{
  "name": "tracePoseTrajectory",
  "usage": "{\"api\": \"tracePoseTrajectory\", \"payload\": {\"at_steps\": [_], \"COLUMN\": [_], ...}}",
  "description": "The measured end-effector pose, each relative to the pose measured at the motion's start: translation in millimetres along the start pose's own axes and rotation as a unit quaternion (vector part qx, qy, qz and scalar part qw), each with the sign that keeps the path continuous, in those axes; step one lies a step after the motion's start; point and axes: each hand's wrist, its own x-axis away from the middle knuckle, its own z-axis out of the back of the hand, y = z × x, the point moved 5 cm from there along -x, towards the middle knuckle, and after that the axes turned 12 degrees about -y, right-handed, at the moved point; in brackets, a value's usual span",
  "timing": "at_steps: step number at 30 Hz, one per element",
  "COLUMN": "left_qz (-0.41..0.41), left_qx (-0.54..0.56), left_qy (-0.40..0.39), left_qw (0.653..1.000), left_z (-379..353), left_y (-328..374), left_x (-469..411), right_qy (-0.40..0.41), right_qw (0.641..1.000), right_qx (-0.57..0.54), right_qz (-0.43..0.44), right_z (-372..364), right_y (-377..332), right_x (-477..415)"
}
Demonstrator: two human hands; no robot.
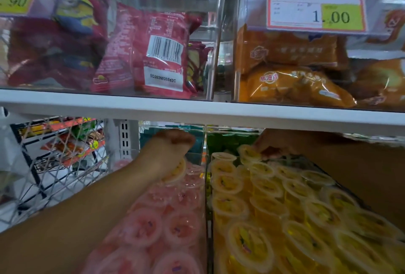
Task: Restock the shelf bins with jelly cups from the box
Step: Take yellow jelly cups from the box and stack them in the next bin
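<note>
Yellow jelly cup (248, 153) pinched by my right hand (271, 147) fingers at the bin's (210, 219) twelve o'clock; I'd seat it level. My left hand (171, 151) fingers curl round a second cup (177, 171).

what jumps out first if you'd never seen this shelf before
Two lower bins packed with jelly cups: pink cups on the left, yellow cups on the right. Both hands reach in at the back, the left hand gripping a yellow-looking cup over the pink bin, the right hand touching the rear yellow cups. Upper right, a price tag reads 1.00.
</note>
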Motion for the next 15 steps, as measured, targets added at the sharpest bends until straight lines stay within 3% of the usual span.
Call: {"api": "tracePoseTrajectory", "payload": {"at_steps": [5,8,10,12,15], "left_qz": [0.007,0.002,0.002,-0.006,0.003], "left_qx": [-0.023,-0.016,0.019,0.036,0.021], "left_qy": [-0.009,-0.008,-0.005,0.002,-0.007], "left_qw": [1.000,1.000,1.000,0.999,1.000], "left_z": [1.4,-0.7,-4.2,-8.4,-23.2], "left_y": [-2.0,5.0,11.8,21.6,36.5], "left_x": [-0.4,1.8,5.1,4.5,-3.7], "right_qy": [0.007,0.071,0.064,0.035,-0.072], "right_qw": [0.996,0.987,0.984,0.993,0.967], "right_qx": [0.057,0.140,0.165,0.038,-0.132], "right_qz": [-0.062,-0.024,0.017,0.108,0.207], "right_z": [2.1,7.6,5.8,-0.1,-21.3], "right_y": [17.6,15.7,4.6,-7.8,-21.7], "right_x": [-15.8,-17.3,-6.7,11.1,39.5]}}
